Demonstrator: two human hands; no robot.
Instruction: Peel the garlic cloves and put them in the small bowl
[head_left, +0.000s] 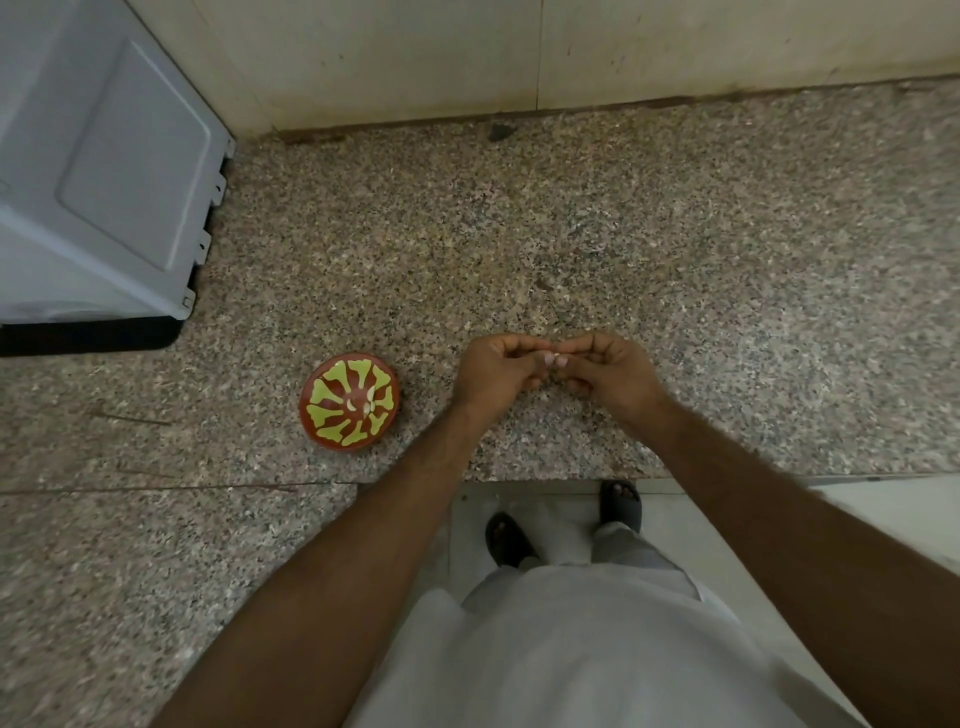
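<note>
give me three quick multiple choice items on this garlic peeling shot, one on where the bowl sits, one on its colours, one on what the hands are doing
1. Where is the small bowl relative to the hands?
A. to their left on the counter
B. to their right
C. beneath them

2. What colours is the bowl?
A. plain white
B. red-brown with yellow-green pattern
C. blue with black stripes

3. What are the hands doing?
A. lying flat on the counter
B. both pinching a garlic clove between them
C. lifting the bowl

Answers:
1 A, the bowl stands on the granite counter left of the left hand.
2 B, its inside shows that pattern.
3 B, left hand and right hand meet, fingers curled round a small pale piece.
</note>
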